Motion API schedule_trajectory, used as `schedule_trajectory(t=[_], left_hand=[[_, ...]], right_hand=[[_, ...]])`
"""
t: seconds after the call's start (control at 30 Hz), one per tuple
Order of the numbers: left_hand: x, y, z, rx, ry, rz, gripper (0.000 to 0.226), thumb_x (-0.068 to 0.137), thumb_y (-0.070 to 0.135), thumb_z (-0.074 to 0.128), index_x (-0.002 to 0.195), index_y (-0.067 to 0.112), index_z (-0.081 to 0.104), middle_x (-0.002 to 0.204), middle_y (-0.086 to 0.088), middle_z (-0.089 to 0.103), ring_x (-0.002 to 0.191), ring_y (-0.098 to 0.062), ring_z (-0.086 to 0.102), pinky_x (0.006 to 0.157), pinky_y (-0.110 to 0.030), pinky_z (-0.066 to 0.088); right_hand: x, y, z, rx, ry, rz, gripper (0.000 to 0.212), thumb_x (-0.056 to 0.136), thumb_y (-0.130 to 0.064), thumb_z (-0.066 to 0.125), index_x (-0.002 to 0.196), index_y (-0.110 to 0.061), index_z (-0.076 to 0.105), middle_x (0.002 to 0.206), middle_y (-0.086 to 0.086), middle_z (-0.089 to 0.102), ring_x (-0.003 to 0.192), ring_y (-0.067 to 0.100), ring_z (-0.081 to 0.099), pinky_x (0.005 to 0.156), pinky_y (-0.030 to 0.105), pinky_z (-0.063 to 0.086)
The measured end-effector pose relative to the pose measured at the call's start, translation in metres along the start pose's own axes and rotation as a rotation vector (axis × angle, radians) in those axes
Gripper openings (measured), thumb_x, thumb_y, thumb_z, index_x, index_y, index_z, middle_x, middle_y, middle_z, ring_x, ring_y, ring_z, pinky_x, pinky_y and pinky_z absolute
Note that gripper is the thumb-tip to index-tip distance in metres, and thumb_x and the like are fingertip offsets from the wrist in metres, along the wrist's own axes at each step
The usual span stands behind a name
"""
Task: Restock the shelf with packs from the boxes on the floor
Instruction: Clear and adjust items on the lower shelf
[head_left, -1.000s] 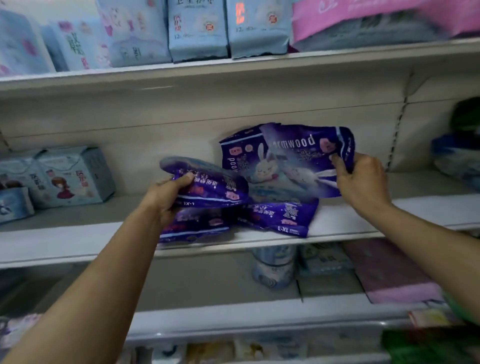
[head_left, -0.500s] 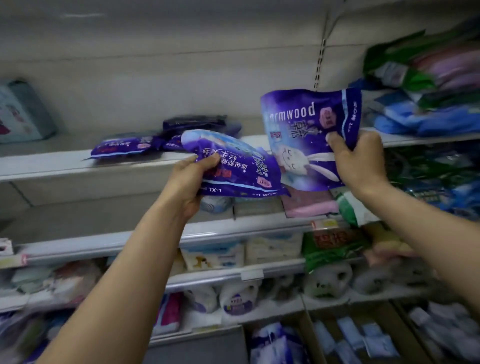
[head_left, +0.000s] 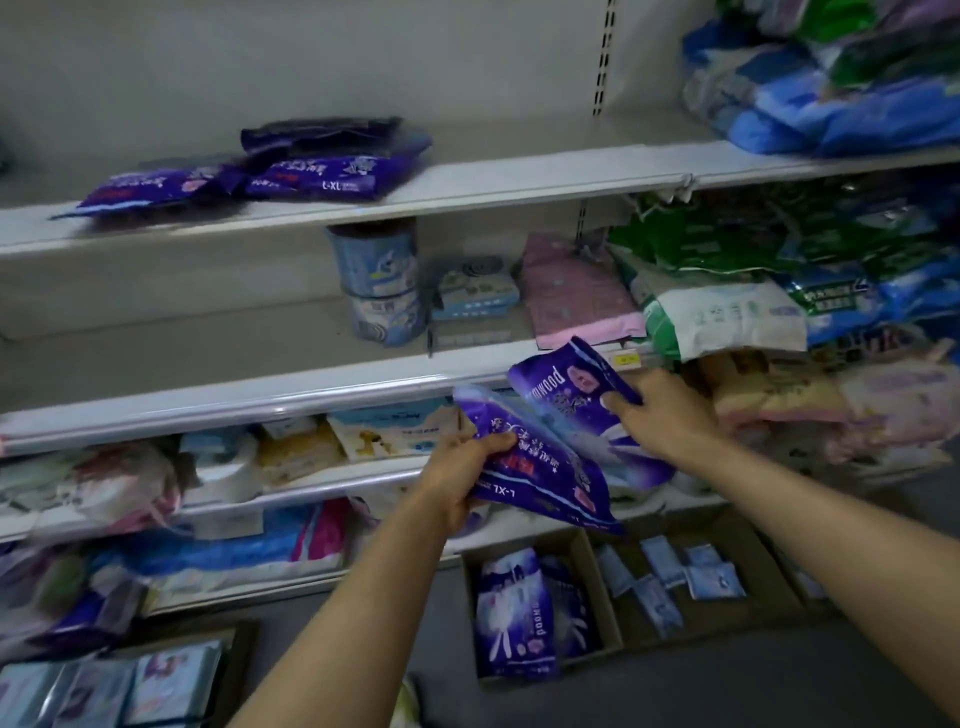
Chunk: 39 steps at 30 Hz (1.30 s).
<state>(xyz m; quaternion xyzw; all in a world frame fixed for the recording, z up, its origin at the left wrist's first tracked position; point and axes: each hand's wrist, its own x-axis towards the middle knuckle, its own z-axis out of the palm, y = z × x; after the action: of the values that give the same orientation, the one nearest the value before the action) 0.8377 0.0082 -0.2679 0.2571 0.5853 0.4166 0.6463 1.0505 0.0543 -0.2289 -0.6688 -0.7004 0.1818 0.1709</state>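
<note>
your left hand (head_left: 457, 475) has its fingers and thumb curled round the near edge of a purple pack (head_left: 540, 467), and your right hand (head_left: 665, 415) pinches the corner of a second purple pack (head_left: 563, 382) with the thumb on top. both packs are in the air, low, in front of the middle shelves and above the open box (head_left: 540, 613) on the floor, where more of the same purple packs (head_left: 511, 618) lie. the two held packs overlap and look to be touching where they cross.

the target shelf (head_left: 467, 184) is up and far left from your hands, with a few purple packs (head_left: 311, 176) lying flat and loosely piled there.

risks, as i judge them:
- both grips are at an edge or corner only, and the packs are soft and slick, so one could slide out on the lift up to the shelf, most likely the right one.
- the packs overlap, so if you move one hand first it may drag or knock the other loose.
- the pile on the shelf sits near the front lip; pushing new packs in flat could shove the leftmost pack (head_left: 150, 189) off the edge.
- on the way up you pass the pink pack (head_left: 576, 296) and the tins (head_left: 379, 280) on the middle shelf; a floppy pack corner could catch them.
- frame is blurred at the right and lower left, so i cannot tell what is stacked there.
</note>
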Motion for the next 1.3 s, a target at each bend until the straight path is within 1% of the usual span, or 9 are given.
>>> schedule_trajectory(t=[0.13,0.27,0.43,0.6,0.8,0.9,1.1,1.2,1.3], left_hand=[[0.014,-0.036,-0.001,0.004,0.008,-0.126,0.026,0.086,0.011,0.071,0.110,0.006,0.065,0.083,-0.013,0.076,0.070,-0.023,0.073,0.062,-0.034,0.059],[0.017,-0.050,-0.014,0.197,0.167,-0.124,0.014,0.092,0.019,0.066,0.102,0.010,0.061,0.098,-0.006,0.064,0.091,-0.020,0.059,0.071,-0.029,0.047],[0.016,-0.026,-0.037,0.051,0.237,-0.060,0.032,0.094,0.024,0.064,0.123,0.012,0.057,0.122,-0.010,0.059,0.113,-0.024,0.057,0.085,-0.038,0.048],[0.005,0.014,-0.044,-0.033,0.174,0.084,0.009,0.097,0.022,0.058,0.103,0.017,0.062,0.110,-0.003,0.067,0.101,-0.020,0.065,0.083,-0.037,0.052],[-0.026,0.068,-0.057,-0.056,0.201,0.254,0.013,0.095,0.018,0.061,0.107,0.015,0.063,0.108,-0.005,0.070,0.100,-0.022,0.068,0.080,-0.035,0.054],[-0.041,0.103,-0.072,-0.056,0.225,0.407,0.012,0.095,0.016,0.061,0.107,0.015,0.062,0.103,-0.006,0.071,0.090,-0.019,0.069,0.074,-0.030,0.054],[-0.065,0.175,-0.119,0.091,0.421,0.795,0.013,0.095,0.006,0.058,0.106,0.011,0.064,0.092,-0.007,0.071,0.078,-0.016,0.067,0.074,-0.028,0.054],[-0.051,0.216,-0.159,0.180,0.569,0.983,0.015,0.091,0.002,0.062,0.094,0.016,0.066,0.086,-0.002,0.070,0.077,-0.011,0.064,0.077,-0.027,0.053],[-0.023,0.258,-0.205,0.303,0.721,0.997,0.014,0.088,0.008,0.065,0.099,0.017,0.066,0.091,0.002,0.068,0.084,-0.010,0.062,0.088,-0.033,0.053]], right_hand=[[-0.001,0.017,0.033,0.006,-0.187,0.091,0.025,0.093,-0.043,0.055,0.095,-0.021,0.068,0.096,0.006,0.071,0.083,0.025,0.065,0.079,0.038,0.054],[-0.007,0.010,0.046,0.082,-0.397,0.063,0.046,0.093,-0.040,0.059,0.132,-0.016,0.056,0.129,0.001,0.057,0.115,0.021,0.057,0.086,0.024,0.041],[0.003,-0.007,0.037,0.128,-0.360,-0.038,0.040,0.093,-0.031,0.061,0.128,-0.012,0.060,0.127,0.004,0.061,0.109,0.018,0.057,0.093,0.029,0.044],[0.013,-0.036,0.027,0.203,-0.290,-0.143,0.034,0.093,-0.026,0.061,0.124,-0.013,0.063,0.119,-0.001,0.064,0.106,0.014,0.059,0.096,0.030,0.046],[0.021,-0.088,0.011,0.321,-0.191,-0.304,0.023,0.094,-0.019,0.061,0.115,-0.014,0.068,0.107,-0.004,0.066,0.095,0.009,0.058,0.085,0.023,0.043],[0.032,-0.124,0.000,0.401,-0.142,-0.380,0.019,0.094,-0.011,0.059,0.111,-0.010,0.069,0.087,-0.012,0.064,0.084,0.008,0.058,0.072,0.019,0.047],[0.066,-0.197,-0.016,0.506,0.038,-0.530,0.016,0.092,-0.007,0.060,0.102,-0.012,0.072,0.084,-0.006,0.068,0.074,0.006,0.062,0.073,0.027,0.052],[0.094,-0.233,-0.022,0.485,0.150,-0.561,0.013,0.092,-0.015,0.062,0.100,-0.019,0.072,0.089,-0.010,0.068,0.081,0.005,0.063,0.076,0.027,0.051],[0.126,-0.261,-0.025,0.408,0.219,-0.539,0.018,0.089,-0.026,0.066,0.107,-0.024,0.069,0.105,-0.007,0.068,0.099,0.014,0.061,0.088,0.042,0.052]])
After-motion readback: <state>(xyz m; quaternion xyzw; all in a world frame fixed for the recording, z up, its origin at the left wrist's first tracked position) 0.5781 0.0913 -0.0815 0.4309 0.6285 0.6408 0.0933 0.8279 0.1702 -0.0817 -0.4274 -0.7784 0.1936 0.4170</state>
